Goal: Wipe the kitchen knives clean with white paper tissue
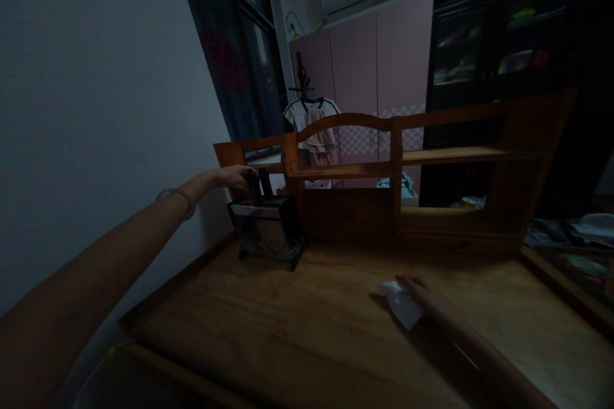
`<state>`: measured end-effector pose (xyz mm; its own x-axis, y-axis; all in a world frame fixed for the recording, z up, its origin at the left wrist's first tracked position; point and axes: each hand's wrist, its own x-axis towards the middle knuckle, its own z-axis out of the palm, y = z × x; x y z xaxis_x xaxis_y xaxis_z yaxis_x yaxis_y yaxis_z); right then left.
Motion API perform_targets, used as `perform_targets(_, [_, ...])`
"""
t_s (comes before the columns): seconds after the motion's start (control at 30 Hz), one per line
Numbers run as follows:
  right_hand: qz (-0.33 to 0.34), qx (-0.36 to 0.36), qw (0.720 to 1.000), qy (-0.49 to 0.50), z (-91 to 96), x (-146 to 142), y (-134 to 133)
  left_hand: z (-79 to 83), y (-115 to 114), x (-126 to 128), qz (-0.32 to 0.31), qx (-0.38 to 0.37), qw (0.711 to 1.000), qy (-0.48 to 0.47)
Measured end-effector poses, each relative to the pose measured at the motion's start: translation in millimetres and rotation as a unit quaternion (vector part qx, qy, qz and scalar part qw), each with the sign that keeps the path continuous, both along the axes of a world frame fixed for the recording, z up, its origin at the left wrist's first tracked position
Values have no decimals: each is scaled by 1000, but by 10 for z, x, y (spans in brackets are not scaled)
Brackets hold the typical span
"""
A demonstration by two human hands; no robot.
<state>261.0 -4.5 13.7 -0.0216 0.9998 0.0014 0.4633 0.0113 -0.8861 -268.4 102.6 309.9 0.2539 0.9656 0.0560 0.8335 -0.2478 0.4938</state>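
Observation:
My left hand (236,176) reaches far out to the back left of the wooden desk (307,326). Its fingers curl over the top of a dark handle (253,183) that sticks up from a black holder (267,227). A second dark handle (265,181) stands beside the first. My right hand (425,293) lies flat on a white cloth or tissue (401,304) on the desk top at the right. The room is dim, so small details are hard to make out.
A wooden shelf unit (398,166) runs along the back of the desk. A wall lies at the left and a dark window behind. Clothes hang on a rack (314,124) before pink wardrobes. Dark cabinets stand at the right, with clutter at the desk's right edge.

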Motion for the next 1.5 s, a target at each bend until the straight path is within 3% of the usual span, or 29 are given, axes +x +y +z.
perform_targets(0.17, [31, -19, 999, 21, -35, 5, 10, -3, 38, -19, 13, -11, 999, -32])
perform_targets(0.47, [51, -4, 999, 4, -64, 24, 38, 3, 5, 47, 115, 124, 975, 144])
perform_targets(0.73, [39, -5, 999, 0, 18, 15, -36, 24, -21, 68, 115, 50, 984, 126])
perform_targets(0.93, [50, -11, 999, 9, -11, 22, -12, 13, -24, 112, 159, 103, 965, 179])
perform_targets(1.07, [46, -6, 999, 12, -22, 18, -6, 38, -12, 129, 163, 90, 969, 161])
perform_targets(1.2, [24, -7, 1000, 17, -14, 6, -27, 174, 19, 211, 164, 97, 976, 105])
perform_targets(1.37, [35, -12, 999, 6, 54, -14, -74, 272, 95, 473, 100, 151, 955, 236])
perform_targets(1.5, [39, -4, 999, 11, 112, -28, -113, 245, 110, 686, 132, 147, 926, 323])
